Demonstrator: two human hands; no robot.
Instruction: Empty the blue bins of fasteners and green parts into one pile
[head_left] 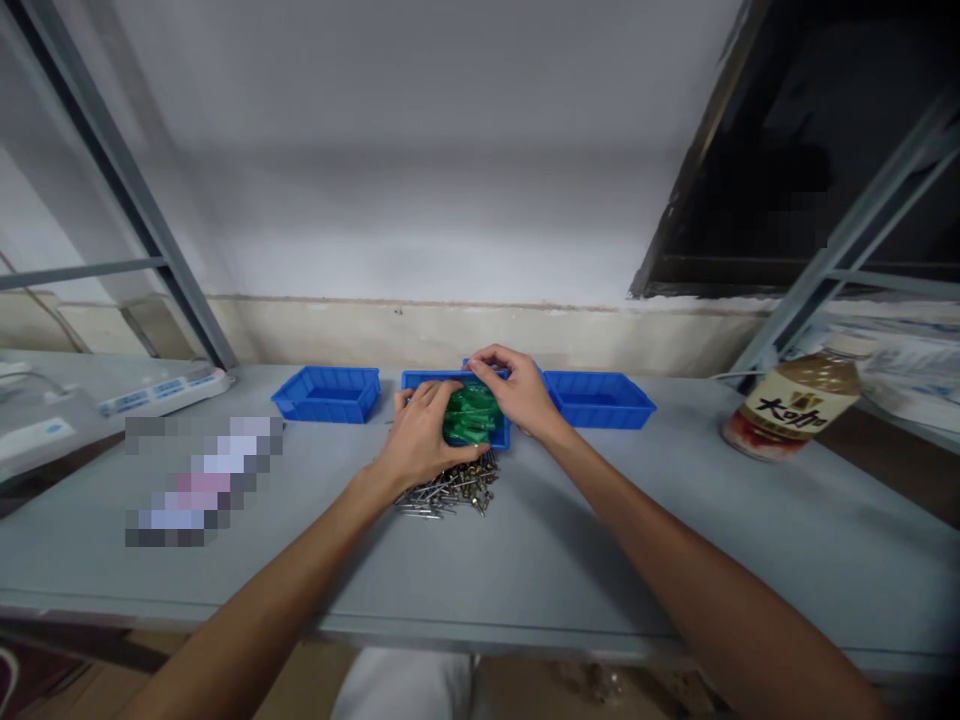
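Note:
A blue plastic bin [505, 436] in the middle of the table holds green plastic pieces [472, 414], which look like wall plugs. My left hand [421, 432] is curved round its left part, thumb along the near side and fingers over the far side. My right hand [523, 392] is closed at the bin's far right rim, thumb and fingers bent together. Just in front of the bin lies a loose pile of metal screws [448, 490], partly under my left hand. Both hands hide much of the bin, and its bottom is out of sight.
Other blue bins stand to the left [330, 397] and right [600, 402]. A drink bottle [799, 400] is farther right. On the left are a blurred-out flat object [206, 482] and a white power strip [161, 393]. Metal shelf posts rise at both sides before the wall.

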